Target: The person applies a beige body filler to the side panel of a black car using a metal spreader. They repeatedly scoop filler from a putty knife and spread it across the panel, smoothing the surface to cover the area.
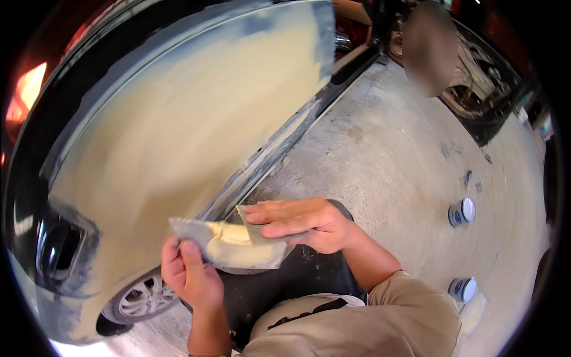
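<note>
My left hand [193,273] grips one end of a flat grey mixing plate [264,257], its thumb on top. Pale yellow body filler [229,235] lies in a smeared heap along the plate. Over the plate's right part, my right hand [309,223] is closed on a thin grey spreader [259,232], its fingers lying along the blade. The spreader's lower edge meets the filler. Left of and beyond my hands stands a dark car's side panel [196,101], broadly coated in pale yellow filler with grey-blue edges.
A car wheel [146,297] sits below the panel at lower left. Two cans [461,212] with pale lids stand on the concrete floor [380,154] at right. A detached dark car door [476,89] and a person [431,47] are at upper right.
</note>
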`<state>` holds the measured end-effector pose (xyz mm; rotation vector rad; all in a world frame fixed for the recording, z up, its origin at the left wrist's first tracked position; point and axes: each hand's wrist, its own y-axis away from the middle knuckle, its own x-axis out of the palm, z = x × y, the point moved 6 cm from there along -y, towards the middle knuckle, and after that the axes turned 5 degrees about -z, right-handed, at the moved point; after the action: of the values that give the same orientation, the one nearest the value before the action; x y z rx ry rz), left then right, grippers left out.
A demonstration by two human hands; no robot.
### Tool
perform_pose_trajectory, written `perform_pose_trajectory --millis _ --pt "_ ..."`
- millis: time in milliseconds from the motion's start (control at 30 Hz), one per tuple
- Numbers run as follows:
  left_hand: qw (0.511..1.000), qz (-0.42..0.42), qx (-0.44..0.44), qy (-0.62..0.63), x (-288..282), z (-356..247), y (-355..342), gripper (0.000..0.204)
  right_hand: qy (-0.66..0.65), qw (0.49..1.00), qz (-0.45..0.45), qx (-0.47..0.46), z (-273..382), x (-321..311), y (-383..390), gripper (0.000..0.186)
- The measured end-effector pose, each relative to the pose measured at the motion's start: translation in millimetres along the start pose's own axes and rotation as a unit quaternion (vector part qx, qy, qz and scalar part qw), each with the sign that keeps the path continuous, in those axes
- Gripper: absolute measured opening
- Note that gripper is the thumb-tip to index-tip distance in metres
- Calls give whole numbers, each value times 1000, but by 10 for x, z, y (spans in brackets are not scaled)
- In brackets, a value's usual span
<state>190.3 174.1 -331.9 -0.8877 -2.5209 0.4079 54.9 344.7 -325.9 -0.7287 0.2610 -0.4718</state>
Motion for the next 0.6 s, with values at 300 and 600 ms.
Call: perform_pose_trajectory --millis 300,600 --pt "987 -157 32 15 -643 -322 -22 37 -230 812 -510 166 -1292 -1811 655 38" --pt "974 -206 28 -90 -738 -575 85 26 150 746 -644 78 -1729 -3412 289 33"
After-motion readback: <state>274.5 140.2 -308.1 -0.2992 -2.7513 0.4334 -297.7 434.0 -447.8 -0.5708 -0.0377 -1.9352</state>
